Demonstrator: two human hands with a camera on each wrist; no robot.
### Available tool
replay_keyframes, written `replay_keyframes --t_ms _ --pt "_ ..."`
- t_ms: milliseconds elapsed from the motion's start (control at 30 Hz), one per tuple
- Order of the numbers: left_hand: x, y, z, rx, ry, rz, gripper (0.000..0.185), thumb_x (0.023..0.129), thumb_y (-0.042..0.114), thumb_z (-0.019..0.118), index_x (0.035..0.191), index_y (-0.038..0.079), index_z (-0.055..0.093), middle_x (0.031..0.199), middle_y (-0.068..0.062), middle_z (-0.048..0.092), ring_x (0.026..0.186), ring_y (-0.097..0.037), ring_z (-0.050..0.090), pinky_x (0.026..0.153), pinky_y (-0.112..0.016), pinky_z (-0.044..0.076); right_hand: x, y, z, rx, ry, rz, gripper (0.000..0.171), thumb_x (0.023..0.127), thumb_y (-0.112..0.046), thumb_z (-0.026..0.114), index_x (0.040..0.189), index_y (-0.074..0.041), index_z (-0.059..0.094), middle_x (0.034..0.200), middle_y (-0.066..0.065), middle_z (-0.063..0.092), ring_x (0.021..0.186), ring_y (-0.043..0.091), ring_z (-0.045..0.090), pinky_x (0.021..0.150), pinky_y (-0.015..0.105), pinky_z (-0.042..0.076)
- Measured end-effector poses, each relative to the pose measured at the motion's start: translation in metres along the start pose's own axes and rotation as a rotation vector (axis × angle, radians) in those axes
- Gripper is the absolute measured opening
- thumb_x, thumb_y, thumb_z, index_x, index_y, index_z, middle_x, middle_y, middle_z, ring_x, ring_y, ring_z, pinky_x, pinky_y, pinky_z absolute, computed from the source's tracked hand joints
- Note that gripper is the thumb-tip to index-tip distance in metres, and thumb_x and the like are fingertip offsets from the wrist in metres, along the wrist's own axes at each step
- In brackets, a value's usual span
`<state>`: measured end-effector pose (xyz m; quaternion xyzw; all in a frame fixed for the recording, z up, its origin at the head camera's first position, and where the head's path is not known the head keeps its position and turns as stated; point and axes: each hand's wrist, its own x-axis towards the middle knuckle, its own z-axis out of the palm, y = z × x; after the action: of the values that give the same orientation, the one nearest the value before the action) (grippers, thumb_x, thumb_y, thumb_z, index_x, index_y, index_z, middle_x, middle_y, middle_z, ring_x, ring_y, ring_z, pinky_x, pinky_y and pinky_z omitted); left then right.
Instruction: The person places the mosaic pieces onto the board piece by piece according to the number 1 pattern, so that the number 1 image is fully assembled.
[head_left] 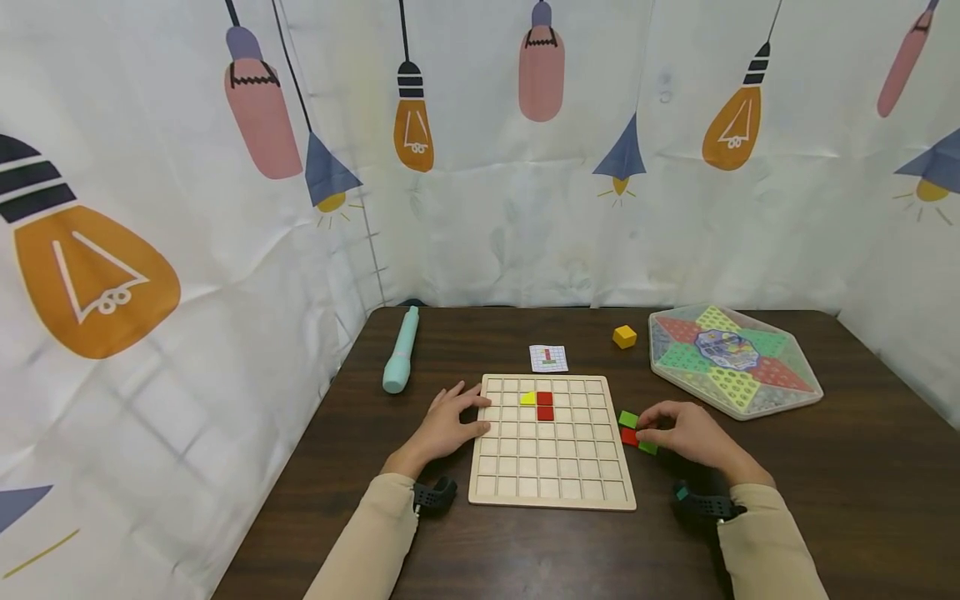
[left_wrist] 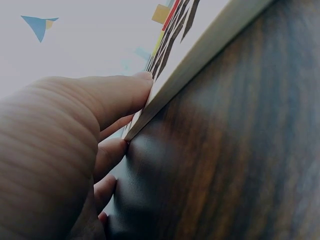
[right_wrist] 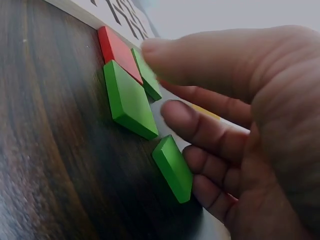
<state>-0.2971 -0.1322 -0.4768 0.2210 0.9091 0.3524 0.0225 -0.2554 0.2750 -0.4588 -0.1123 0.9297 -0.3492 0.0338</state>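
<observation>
Left hand [head_left: 448, 425] lies flat w/ straight fingers against the grid board's [head_left: 552, 492] left edge, grip open, steadying it; right hand [head_left: 686, 432] hovers over loose green tiles [right_wrist: 129, 100] & a red tile [right_wrist: 116, 48] on the tabletop [head_left: 825, 483] just right of the board, fingers curled, nothing pinched yet; best to pinch one tile by its edges, board kept pinned.

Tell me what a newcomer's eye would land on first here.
The wooden grid board at the table's centre, with two red tiles and a yellow piece near its top. The left hand presses on its left edge; the right hand touches loose green tiles beside its right edge. The colourful hexagonal game case sits far right.
</observation>
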Motion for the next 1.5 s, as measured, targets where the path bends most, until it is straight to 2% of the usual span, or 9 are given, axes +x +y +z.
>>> replay_keyframes --t_ms 100,267,433,667,900,1167,1367,1500 --pt "0.0 0.0 0.0 -0.003 0.0 0.008 0.038 0.092 0.023 0.069 0.128 0.012 0.065 0.153 -0.01 0.04 0.148 -0.034 0.019 0.119 -0.055 0.004 0.0 -0.001 0.0 0.001 -0.035 -0.017 0.026 0.084 -0.033 0.077 0.101 -0.015 0.072 0.094 -0.001 0.064 0.085 0.018 0.053 0.072 0.033 0.047" --pt "0.0 0.001 0.0 0.0 -0.005 0.004 0.038 0.092 0.024 0.069 0.128 0.013 0.064 0.153 -0.01 0.039 0.148 -0.033 0.019 0.12 -0.055 0.004 0.001 -0.002 0.002 -0.019 -0.045 -0.03 0.029 0.081 -0.032 0.08 0.102 -0.014 0.07 0.096 0.0 0.063 0.088 0.018 0.054 0.076 0.035 0.048" --pt "0.0 0.001 0.0 0.001 -0.005 -0.001 0.038 0.092 0.023 0.069 0.128 0.013 0.064 0.153 -0.01 0.039 0.148 -0.034 0.019 0.119 -0.056 0.004 0.004 -0.005 0.008 -0.061 -0.03 -0.032 0.029 0.079 -0.032 0.081 0.099 -0.015 0.07 0.095 0.0 0.06 0.087 0.018 0.052 0.077 0.037 0.047" --pt "0.0 -0.004 0.0 0.012 0.0 -0.003 0.038 0.092 0.025 0.069 0.129 0.014 0.064 0.154 -0.008 0.038 0.148 -0.032 0.019 0.12 -0.054 0.004 0.007 -0.01 0.015 -0.104 0.014 -0.046 0.024 0.081 -0.03 0.08 0.094 -0.015 0.069 0.09 -0.001 0.058 0.081 0.017 0.05 0.072 0.034 0.045" --pt "-0.001 -0.003 0.0 -0.007 -0.002 0.019 0.039 0.093 0.025 0.068 0.129 0.012 0.063 0.154 -0.011 0.038 0.147 -0.036 0.019 0.119 -0.057 0.004 0.006 -0.009 0.016 -0.132 0.046 -0.065 0.023 0.083 -0.03 0.079 0.095 -0.013 0.069 0.09 -0.001 0.059 0.08 0.016 0.051 0.072 0.034 0.045" --pt "0.001 -0.002 0.001 -0.006 -0.001 0.022 0.038 0.093 0.026 0.068 0.128 0.012 0.064 0.153 -0.012 0.039 0.147 -0.036 0.02 0.119 -0.058 0.004 0.002 -0.005 0.011 -0.089 0.037 0.009 0.033 0.086 -0.041 0.074 0.104 -0.014 0.069 0.103 0.0 0.066 0.095 0.021 0.057 0.082 0.042 0.05" --pt "0.0 -0.001 0.001 -0.014 -0.005 0.007 0.038 0.093 0.025 0.069 0.129 0.013 0.064 0.154 -0.01 0.039 0.147 -0.035 0.02 0.119 -0.056 0.004 0.004 -0.014 0.014 -0.052 0.054 -0.009 0.036 0.086 -0.042 0.074 0.105 -0.012 0.07 0.097 -0.002 0.067 0.085 0.017 0.055 0.074 0.035 0.049" --pt "0.001 -0.002 0.001 -0.004 -0.004 0.004 0.039 0.092 0.025 0.069 0.129 0.013 0.064 0.154 -0.01 0.039 0.147 -0.034 0.019 0.119 -0.056 0.003 0.008 -0.024 0.02 -0.042 0.075 -0.037 0.034 0.086 -0.039 0.075 0.106 -0.012 0.07 0.098 -0.001 0.067 0.084 0.017 0.055 0.074 0.035 0.049"
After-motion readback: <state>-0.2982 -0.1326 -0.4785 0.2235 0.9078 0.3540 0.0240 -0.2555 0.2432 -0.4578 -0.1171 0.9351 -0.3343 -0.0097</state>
